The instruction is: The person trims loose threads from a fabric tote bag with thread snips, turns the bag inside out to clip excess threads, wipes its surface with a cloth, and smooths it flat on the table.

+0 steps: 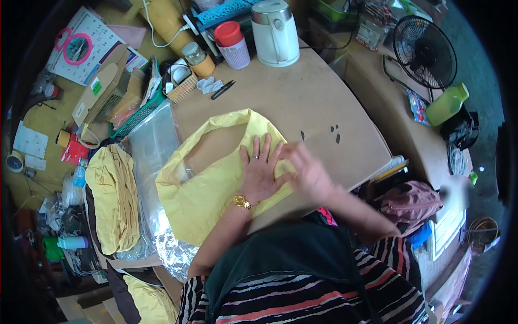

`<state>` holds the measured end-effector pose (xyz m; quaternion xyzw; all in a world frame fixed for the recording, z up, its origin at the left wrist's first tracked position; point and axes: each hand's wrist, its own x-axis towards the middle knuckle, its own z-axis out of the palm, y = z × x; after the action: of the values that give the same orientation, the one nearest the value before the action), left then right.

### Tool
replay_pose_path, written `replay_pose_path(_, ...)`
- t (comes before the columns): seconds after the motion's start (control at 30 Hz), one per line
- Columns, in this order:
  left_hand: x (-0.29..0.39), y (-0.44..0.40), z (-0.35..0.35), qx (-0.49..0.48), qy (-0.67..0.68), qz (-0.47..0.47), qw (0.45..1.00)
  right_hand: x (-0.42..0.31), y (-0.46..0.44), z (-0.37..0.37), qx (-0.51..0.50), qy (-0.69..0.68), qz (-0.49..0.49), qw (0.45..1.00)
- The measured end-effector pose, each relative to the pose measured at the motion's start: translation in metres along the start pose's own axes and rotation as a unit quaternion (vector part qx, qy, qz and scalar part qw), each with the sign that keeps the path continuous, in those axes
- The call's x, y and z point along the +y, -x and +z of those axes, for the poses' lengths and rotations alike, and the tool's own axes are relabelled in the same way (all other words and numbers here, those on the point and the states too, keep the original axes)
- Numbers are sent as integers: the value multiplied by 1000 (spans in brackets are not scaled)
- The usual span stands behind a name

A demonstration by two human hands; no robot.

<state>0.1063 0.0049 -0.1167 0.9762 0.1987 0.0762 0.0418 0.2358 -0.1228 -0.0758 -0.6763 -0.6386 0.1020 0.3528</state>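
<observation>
A yellow fabric bag [202, 200] with a long loop handle lies on the brown tabletop. My left hand [261, 170], with a ring and a gold watch [242, 202] at its wrist, rests flat on the fabric, fingers spread. Just right of it is my right hand [310, 173], smeared by motion, near the bag's right edge; whether it holds anything does not show. Clear plastic sheets [156, 146] lie along the bag's left side. Farther left sits a stack of folded yellow fabric [112, 200].
Behind are a white kettle [275, 35], a red-lidded cup [233, 46], a jar [197, 58] and a black pen [222, 90]. Small dark pieces [338, 137] lie at right. A fan [425, 52] and green bottle [447, 103] stand on the side table.
</observation>
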Motion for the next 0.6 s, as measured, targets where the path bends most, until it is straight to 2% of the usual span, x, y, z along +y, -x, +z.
replay_pose_path(0.07,3,-1,17,-27,-52,1,998,-17,8,32,4,-23,-35,999)
replay_pose_path(0.1,7,4,30,44,-131,26,990,-27,5,44,18,4,-45,999)
replay_pose_path(0.13,7,5,27,48,-132,24,990,-31,3,51,32,31,-55,997)
replay_pose_path(0.17,6,5,25,15,-26,-1,1000,-29,4,53,32,32,-60,997)
replay_pose_path(0.2,5,4,20,-19,81,-27,996,-26,5,54,19,62,-24,998)
replay_pose_path(0.27,0,-2,12,-10,73,-24,997,-24,7,59,-1,90,11,996)
replay_pose_path(0.33,-5,-14,6,-6,10,-32,999,-24,6,64,-24,174,60,983)
replay_pose_path(0.4,-11,-19,1,-3,-19,-30,999,-23,7,67,-30,174,63,982)
replay_pose_path(0.6,-26,-32,3,24,8,-69,997,-13,20,56,-84,168,61,980)
